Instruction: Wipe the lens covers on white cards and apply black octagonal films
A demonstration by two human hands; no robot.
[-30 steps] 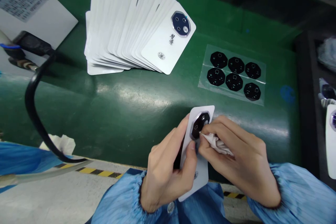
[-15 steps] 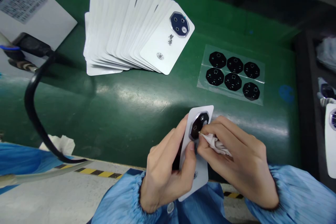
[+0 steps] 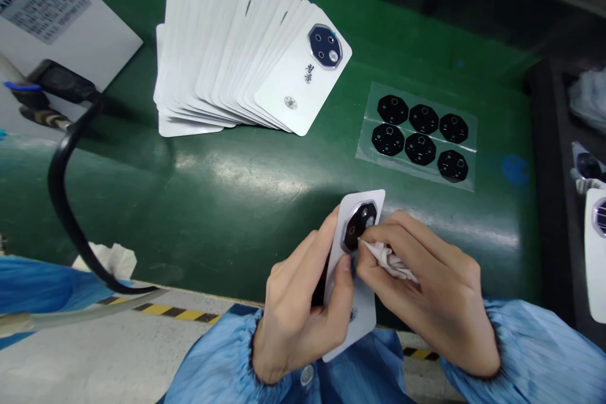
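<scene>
The white plastic phone back cover (image 3: 362, 306) stands tilted over the near edge of the glossy green worktop (image 3: 237, 202), right of its middle. The left hand (image 3: 298, 309) is curled around the cover's left edge, with the thumb pressed on its face. At the cover's top sits a black octagonal camera plate (image 3: 358, 225). The right hand (image 3: 435, 297) pinches a crumpled white wiping cloth (image 3: 391, 259) between thumb and fingers, and the cloth's tip touches that plate.

Beyond the hands, toward the far right, lies a clear film sheet (image 3: 419, 136) bearing six black octagonal pieces in two rows. Toward the far left is a fanned stack of white back covers (image 3: 227, 57). A thick black cable (image 3: 59, 196) curves across the left edge, and a scrap of white tissue (image 3: 106, 259) rests at the near left edge beside it.
</scene>
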